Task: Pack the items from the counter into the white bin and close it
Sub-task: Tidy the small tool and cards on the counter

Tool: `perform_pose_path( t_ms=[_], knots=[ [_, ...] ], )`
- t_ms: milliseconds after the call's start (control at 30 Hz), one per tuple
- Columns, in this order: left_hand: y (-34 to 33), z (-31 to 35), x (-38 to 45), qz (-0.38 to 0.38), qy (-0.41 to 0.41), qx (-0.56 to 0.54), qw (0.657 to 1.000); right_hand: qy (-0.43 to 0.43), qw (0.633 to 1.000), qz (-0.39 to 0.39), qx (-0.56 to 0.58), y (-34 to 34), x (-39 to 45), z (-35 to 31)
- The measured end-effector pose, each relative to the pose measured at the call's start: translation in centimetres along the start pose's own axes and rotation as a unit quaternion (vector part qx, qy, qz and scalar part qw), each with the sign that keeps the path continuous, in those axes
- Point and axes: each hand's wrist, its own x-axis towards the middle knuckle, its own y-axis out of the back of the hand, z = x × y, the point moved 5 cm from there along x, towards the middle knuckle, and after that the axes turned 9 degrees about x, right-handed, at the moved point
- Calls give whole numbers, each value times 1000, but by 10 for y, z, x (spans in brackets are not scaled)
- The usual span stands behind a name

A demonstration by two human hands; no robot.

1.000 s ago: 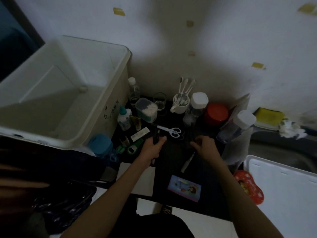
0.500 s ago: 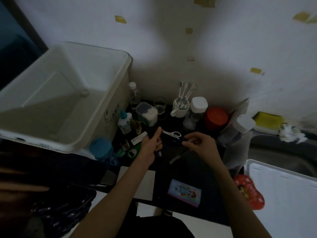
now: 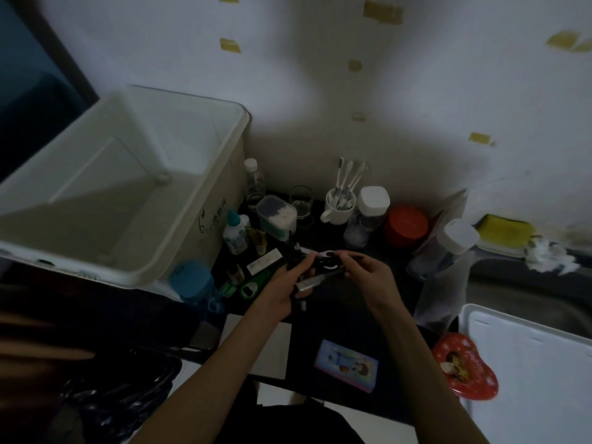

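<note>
Head view, pretty dim, but you can make out both hands meeting over the middle of the dark desk. Left hand is curled around a bunch of dark slim bits (pens or tools maybe, too murky to say) with a pale strip poking out under the fingers. Right hand has its fingers bent in toward the same clump, and it looks like it's pinching something small and dark there, though I can't tell exactly what.

My read: this is the gathering step, collecting loose stuff into one handful before it goes in. Nothing seems to be in the bin yet as far as the lit part shows. It sits open, up and to the left of the left hand, near enough for a short swing. Next move calls for passing everything into one hand and carrying it left over the rim.

Both forearms come in low from the bottom edge, wrists angled toward each other. Lid lies to the right of the right hand, well apart from the bin. Mug of toothbrushes sits just beyond the hands.
</note>
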Motion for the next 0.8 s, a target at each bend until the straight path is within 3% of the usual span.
perform_pose_path(
  t_ms=[100,167,267,367,467,633,800],
  knots=[
    [15,3,0,17,-7,91,996,31,999,4,-35,7,2,-18],
    [25,5,-2,28,-5,165,986,16,995,-42,-84,10,3,-27],
    [21,4,-8,-35,15,224,974,-21,981,-119,-155,3,4,-30],
    [3,1,-15,-121,15,281,952,-23,973,-141,-180,-11,7,-29],
    [-11,0,-20,-180,0,306,935,-17,977,-120,-177,-19,12,-24],
    [-14,-5,-23,-178,7,296,938,2,986,-21,-165,-14,16,-15],
    [-14,-11,-20,-160,6,289,944,72,967,-40,-241,-20,18,-22]
  ],
)
